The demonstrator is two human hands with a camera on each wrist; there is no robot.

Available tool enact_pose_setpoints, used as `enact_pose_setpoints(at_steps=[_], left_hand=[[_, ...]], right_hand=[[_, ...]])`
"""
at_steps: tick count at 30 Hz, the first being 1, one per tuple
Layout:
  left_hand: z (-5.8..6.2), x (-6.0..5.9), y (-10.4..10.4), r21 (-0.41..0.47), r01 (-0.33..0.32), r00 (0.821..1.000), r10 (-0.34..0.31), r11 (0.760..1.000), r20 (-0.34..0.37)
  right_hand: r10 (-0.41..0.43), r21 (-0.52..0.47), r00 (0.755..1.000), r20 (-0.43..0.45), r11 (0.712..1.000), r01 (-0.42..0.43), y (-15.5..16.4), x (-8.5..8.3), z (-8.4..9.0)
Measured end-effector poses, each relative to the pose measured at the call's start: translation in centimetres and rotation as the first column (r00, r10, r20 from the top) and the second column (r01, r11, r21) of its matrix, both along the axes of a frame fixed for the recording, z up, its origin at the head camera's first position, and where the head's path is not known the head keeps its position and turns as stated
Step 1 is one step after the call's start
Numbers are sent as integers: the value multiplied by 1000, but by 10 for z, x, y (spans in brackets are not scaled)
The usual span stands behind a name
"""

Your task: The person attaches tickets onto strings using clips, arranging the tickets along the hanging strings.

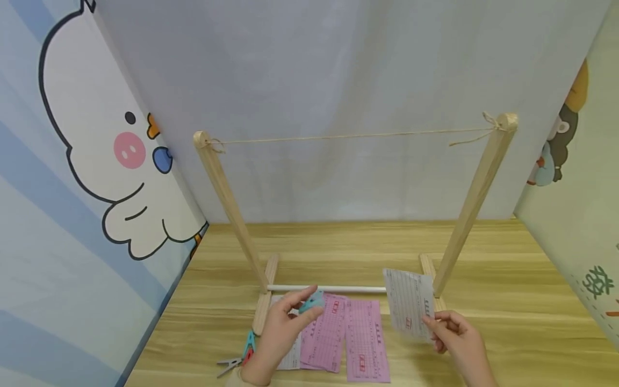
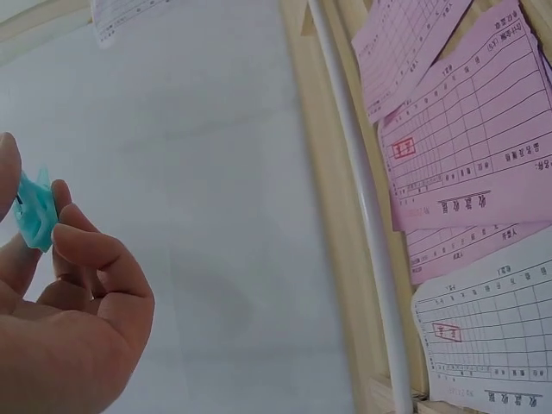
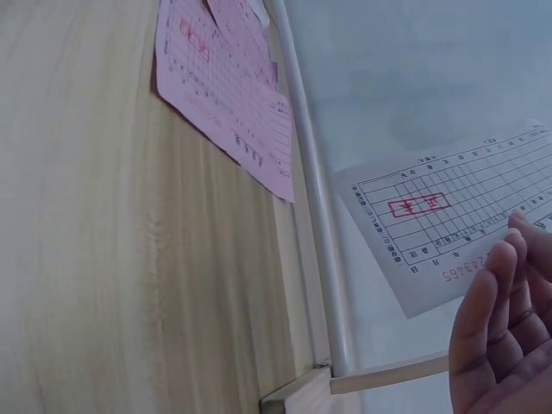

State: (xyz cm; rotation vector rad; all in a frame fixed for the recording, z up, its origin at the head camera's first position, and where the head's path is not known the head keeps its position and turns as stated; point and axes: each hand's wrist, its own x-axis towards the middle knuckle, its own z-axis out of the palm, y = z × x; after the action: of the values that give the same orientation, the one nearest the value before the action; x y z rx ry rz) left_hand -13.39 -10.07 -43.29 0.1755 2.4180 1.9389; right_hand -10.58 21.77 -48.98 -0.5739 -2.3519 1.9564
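My left hand (image 1: 284, 329) pinches a teal clothespin (image 1: 311, 302) between thumb and fingers, above the papers at the frame's left side. The left wrist view shows that clothespin (image 2: 36, 210) held at the fingertips. On the right, my right hand (image 1: 456, 336) pinches a white receipt slip (image 1: 410, 301) by its lower right edge, lifted off the table. In the right wrist view the slip (image 3: 414, 237) shows a printed grid and a red stamp. Below lie pink receipt slips (image 1: 366, 338), with a white slip (image 1: 292, 355) partly hidden behind my left hand.
A wooden frame stands on the table (image 1: 333, 242), with a left post (image 1: 227, 199), a right post (image 1: 476, 204) and a white crossbar (image 1: 338, 289). Twine (image 1: 353, 136) runs between the post tops. Grey (image 1: 229, 365), teal (image 1: 249, 342) and red clothespins lie at lower left.
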Motion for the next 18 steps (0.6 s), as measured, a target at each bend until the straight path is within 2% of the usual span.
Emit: enact_pose_setpoints(at_steps=[7, 13, 18], left_hand=[[9, -3, 0, -22, 44, 994, -46, 999, -98], [20, -7, 0, -80, 119, 980, -130, 990, -152], [30, -9, 3, -110, 180, 968, -196, 978, -157]], right_hand=[[-1, -9, 1000, -17, 1000, 1, 0, -2, 17], [3, -28, 996, -88, 1000, -5, 2, -6, 32], [3, -47, 989, -151, 999, -11, 3, -10, 40]])
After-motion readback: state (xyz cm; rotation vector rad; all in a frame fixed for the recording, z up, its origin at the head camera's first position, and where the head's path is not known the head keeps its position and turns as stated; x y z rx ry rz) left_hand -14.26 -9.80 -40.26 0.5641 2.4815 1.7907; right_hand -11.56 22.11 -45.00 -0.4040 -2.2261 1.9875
